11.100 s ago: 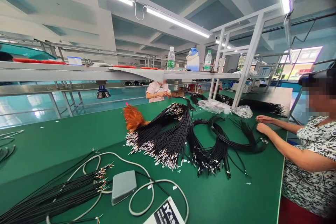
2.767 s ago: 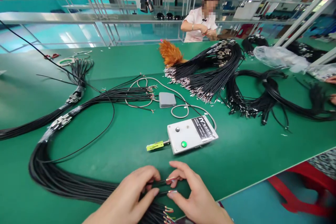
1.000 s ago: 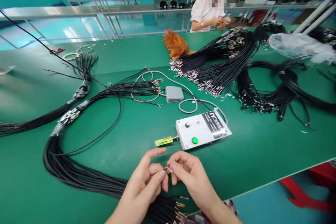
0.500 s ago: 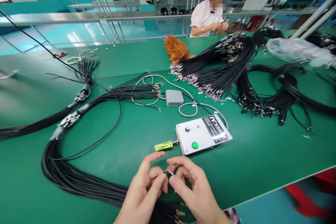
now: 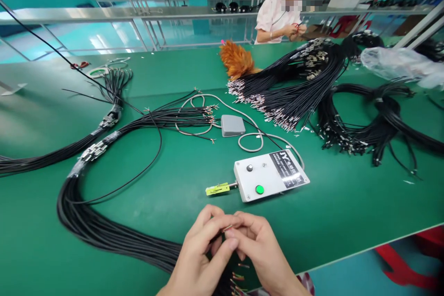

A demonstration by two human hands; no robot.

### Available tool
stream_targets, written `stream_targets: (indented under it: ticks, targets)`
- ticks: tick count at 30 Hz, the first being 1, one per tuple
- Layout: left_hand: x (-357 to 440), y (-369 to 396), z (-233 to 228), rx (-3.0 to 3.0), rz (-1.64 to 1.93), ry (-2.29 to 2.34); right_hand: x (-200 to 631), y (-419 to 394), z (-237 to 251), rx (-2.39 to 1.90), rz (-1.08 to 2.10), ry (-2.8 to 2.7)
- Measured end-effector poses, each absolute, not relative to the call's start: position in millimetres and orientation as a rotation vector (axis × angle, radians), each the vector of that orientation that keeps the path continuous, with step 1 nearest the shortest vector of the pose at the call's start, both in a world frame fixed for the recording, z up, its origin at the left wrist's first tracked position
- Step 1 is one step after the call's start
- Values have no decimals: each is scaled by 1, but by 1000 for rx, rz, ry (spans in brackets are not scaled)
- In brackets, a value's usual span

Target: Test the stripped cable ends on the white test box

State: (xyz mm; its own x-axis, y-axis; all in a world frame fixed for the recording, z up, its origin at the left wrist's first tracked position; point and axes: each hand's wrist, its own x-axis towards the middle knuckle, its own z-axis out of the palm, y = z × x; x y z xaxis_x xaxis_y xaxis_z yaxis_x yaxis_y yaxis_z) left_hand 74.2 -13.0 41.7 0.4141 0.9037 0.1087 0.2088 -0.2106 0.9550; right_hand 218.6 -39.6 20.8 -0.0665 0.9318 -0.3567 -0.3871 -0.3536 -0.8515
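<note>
Just above the bench's front edge, my left hand (image 5: 204, 252) and my right hand (image 5: 260, 249) meet at their fingertips, both closed in a pinch. Between them only a short bit of thin wire (image 5: 227, 228) shows, the stripped end of a black cable; the fingers cover the rest. A thick bundle of black cables (image 5: 121, 236) curves in from the left and passes under my left hand. Its coloured wire ends (image 5: 237, 277) stick out below my hands. Beyond my fingers lies a white control box (image 5: 260, 175) with a green button and a yellow-green clip (image 5: 218, 188) on its shaft.
A grey pedal (image 5: 232, 126) with a looped grey cord lies behind the box. Black cable piles (image 5: 291, 83) and a coiled bundle (image 5: 340, 125) cover the right side, near an orange duster (image 5: 237, 59). Across the bench a person (image 5: 279, 16) handles something small.
My fingertips have come together over the wires, which were spread in view before. My left index finger has bent down to the right. The view has shifted slightly.
</note>
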Motion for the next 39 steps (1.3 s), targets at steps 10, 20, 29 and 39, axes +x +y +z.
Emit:
stream_targets:
  ticks: [10,20,29,39]
  targets:
    - [74,-19,34,1449,928,1139,218,-40,30,-1413,1290,-1186]
    - [69,-16,24,1799,777,1235,245,-48,24,-1635,417,-1958]
    - [55,-6,31,2086,726,1062,235,-25,37,-1345,82,-2385]
    - [37,21,37,1851,773,1287,237,28,67,-1522,-79,-2429]
